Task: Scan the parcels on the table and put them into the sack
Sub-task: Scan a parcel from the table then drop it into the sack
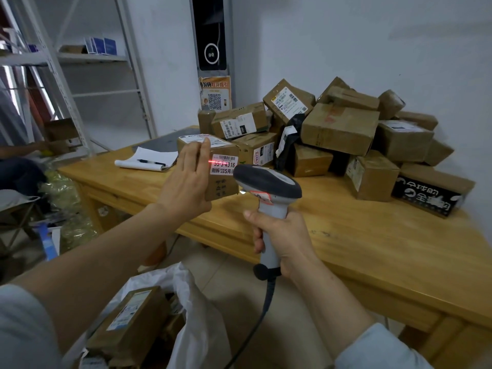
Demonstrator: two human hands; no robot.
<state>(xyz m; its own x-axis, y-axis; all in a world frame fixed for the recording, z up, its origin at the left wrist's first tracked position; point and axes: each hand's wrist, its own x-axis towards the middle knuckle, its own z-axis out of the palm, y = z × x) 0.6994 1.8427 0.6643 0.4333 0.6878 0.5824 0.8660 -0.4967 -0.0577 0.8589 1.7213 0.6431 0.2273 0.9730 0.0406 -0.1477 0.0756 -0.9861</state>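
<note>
**A:** Where's the one being scanned?

**B:** The parcel [222, 183] is up in the left hand [186, 177], off the bench [372, 251] and in front of the pile [340, 129]. The fingers [203, 155] lie straight and close together against its side. The thumb is hidden, so I can't tell how it clamps.

**A:** And the scanner [266, 182]?

**B:** The right hand [282, 235] is wrapped round its handle, with the head just beside the box. The red line [219, 161] falls on the small label [225, 165], but it looks to sit on the printed digits, a touch below the bars.

**A:** So what makes this scan clean?

**B:** I'd tip the scanner head up slightly, or lower the box, until the line crosses every bar from end to end. Keep the label face square to the head and hold both wrists steady. The nearest fingertip sits close to the label's edge, so it shouldn't creep over the code.

**A:** Then into the sack [197, 328]?

**B:** Yes. It stands open below the left arm with boxes already inside, so it's a short drop.
</note>
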